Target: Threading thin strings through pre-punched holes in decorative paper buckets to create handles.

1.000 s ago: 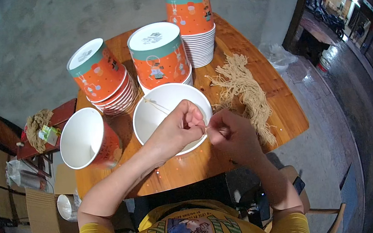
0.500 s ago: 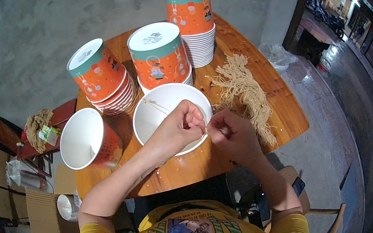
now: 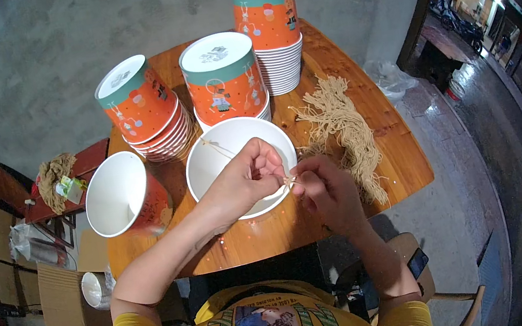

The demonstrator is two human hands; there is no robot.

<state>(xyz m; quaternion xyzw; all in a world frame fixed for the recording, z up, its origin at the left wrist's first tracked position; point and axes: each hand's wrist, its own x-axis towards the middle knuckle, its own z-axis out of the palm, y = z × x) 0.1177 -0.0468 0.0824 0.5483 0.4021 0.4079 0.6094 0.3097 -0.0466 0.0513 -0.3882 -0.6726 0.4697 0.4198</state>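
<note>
Both my hands meet over the near right rim of a white paper bucket [image 3: 209, 170]. My left hand [image 3: 254, 172] is closed in a pinch on a thin beige string [image 3: 219, 147], whose strand runs back over the bucket's inside. My right hand [image 3: 328, 187] pinches the same string from the other side, and a small tangle of it shows between the fingertips. Whether it is knotted is too small to tell. Right of the bucket, a thick bundle of beige strings [image 3: 343, 131] lies on the wooden table [image 3: 402, 166].
An open bucket [image 3: 163, 200] leans at the left. Behind stand stacks of upturned orange-and-green paper buckets: left [image 3: 143, 106], middle [image 3: 224, 88] and far right [image 3: 268, 25]. A cardboard box [image 3: 67, 323] is on the lower left, a phone [image 3: 417, 263] on a seat at the right.
My right hand has turned and its fingers have shifted at the string. A small tangle now shows between both hands' fingertips. My left hand has hardly moved.
</note>
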